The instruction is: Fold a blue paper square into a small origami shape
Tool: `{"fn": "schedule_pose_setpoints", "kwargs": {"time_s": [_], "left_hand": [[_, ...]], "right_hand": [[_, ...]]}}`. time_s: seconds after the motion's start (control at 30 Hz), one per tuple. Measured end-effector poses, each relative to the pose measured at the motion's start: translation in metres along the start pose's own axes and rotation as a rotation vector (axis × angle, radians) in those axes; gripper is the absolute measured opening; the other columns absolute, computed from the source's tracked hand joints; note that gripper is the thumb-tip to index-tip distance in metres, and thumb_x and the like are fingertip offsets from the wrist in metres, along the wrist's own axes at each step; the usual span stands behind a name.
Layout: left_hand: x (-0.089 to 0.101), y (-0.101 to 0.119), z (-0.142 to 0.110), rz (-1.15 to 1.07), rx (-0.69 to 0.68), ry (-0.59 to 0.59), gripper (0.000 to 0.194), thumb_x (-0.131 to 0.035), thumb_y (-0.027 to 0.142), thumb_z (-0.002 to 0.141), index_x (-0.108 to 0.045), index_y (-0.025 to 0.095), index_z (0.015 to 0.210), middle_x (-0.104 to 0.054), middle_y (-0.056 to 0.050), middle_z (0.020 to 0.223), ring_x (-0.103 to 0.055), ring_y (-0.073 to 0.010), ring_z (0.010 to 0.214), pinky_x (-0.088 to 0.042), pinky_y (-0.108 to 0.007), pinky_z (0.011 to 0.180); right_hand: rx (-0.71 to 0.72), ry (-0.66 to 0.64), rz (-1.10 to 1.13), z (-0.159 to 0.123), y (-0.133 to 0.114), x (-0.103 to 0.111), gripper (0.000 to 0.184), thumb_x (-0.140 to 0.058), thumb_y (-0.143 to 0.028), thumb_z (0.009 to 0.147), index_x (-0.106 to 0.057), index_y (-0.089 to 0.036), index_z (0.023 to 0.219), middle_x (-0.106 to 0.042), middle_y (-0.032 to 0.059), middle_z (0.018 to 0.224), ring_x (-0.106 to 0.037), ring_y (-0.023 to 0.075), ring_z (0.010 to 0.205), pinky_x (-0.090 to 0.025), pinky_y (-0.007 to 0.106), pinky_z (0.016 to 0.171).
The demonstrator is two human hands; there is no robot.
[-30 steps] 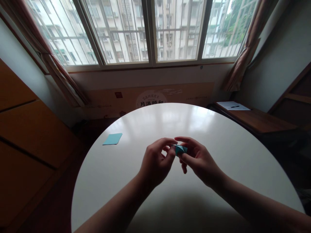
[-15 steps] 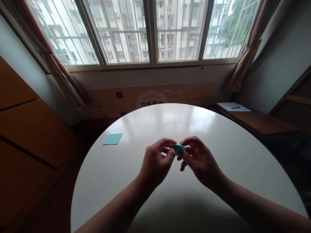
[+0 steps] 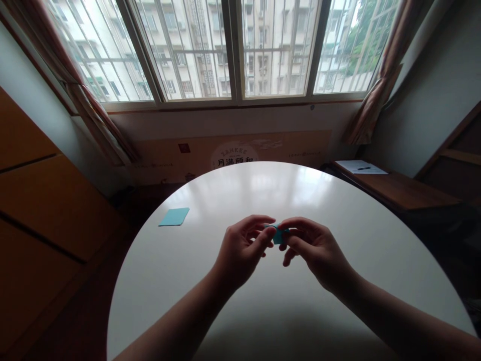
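Note:
A small piece of folded teal paper (image 3: 278, 236) is held up between my two hands, above the middle of the white table. My left hand (image 3: 248, 245) pinches its left side with thumb and fingers. On the other side, my right hand (image 3: 306, 240) grips it between thumb and index finger, with the lower fingers hanging loosely curled. The fingers cover much of the paper, so its exact folded shape is hidden. Farther left on the table lies a flat square of teal paper (image 3: 174, 216), apart from both hands.
The round white table (image 3: 158, 281) fills the foreground. A wooden side table (image 3: 417, 190) beyond its right edge carries a white sheet (image 3: 349, 165) with a dark pen (image 3: 364, 168). Orange-brown cabinets (image 3: 45, 200) stand at the left, and a barred window (image 3: 233, 50) is behind.
The fingers have shifted around the folded paper; my right index finger now reaches over its top and hides more of it. The flat square stays in place on the table.

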State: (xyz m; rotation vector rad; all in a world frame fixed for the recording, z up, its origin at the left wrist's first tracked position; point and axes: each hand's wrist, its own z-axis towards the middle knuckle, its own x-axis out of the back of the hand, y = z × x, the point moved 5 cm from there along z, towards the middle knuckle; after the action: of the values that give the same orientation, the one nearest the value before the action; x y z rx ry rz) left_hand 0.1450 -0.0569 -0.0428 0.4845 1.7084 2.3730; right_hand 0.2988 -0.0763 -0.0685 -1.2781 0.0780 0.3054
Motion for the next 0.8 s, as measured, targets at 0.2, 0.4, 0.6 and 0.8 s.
{"fn": "schedule_pose_setpoints", "kwargs": {"time_s": [0.2,0.4,0.6,0.8], "left_hand": [[-0.0025,0.0033,-0.0011,0.082,-0.034,-0.048,0.039,-0.077,0.029,0.080,-0.066,0.018,0.116,-0.071,-0.007,0.087,-0.067,-0.0192,0.076,-0.053,-0.022,0.052],[-0.0029,-0.0023,0.0008,0.025,0.018,-0.010,0.034,-0.074,0.032,0.082,-0.067,0.016,0.111,-0.070,-0.006,0.079,-0.066,-0.0190,0.071,-0.054,-0.023,0.051],[-0.0001,-0.0023,0.0023,0.002,0.033,0.057,0.031,-0.074,0.032,0.081,-0.068,0.015,0.106,-0.070,-0.007,0.080,-0.065,-0.0177,0.069,-0.054,-0.023,0.050],[0.0018,-0.0017,0.0029,0.015,0.035,0.102,0.029,-0.077,0.033,0.079,-0.069,0.014,0.100,-0.070,-0.006,0.078,-0.065,-0.0170,0.066,-0.053,-0.023,0.049]], "right_hand": [[-0.057,0.022,0.051,-0.0005,0.0024,0.0022,0.015,-0.073,-0.021,0.083,-0.075,-0.020,0.099,-0.071,0.0044,0.083,-0.066,0.0171,0.070,-0.063,0.029,0.052],[-0.034,-0.020,0.066,-0.0020,0.0014,-0.0021,0.014,-0.074,-0.021,0.084,-0.075,-0.021,0.098,-0.071,0.0040,0.081,-0.066,0.0172,0.073,-0.063,0.027,0.052],[-0.020,-0.008,0.057,-0.0017,0.0004,-0.0029,0.023,-0.079,-0.026,0.083,-0.069,-0.023,0.103,-0.069,0.0019,0.085,-0.068,0.0162,0.071,-0.063,0.028,0.053],[0.007,-0.017,0.012,-0.0011,0.0006,-0.0044,0.027,-0.078,-0.027,0.083,-0.063,-0.023,0.105,-0.069,0.0021,0.089,-0.069,0.0173,0.072,-0.064,0.031,0.055]]}}
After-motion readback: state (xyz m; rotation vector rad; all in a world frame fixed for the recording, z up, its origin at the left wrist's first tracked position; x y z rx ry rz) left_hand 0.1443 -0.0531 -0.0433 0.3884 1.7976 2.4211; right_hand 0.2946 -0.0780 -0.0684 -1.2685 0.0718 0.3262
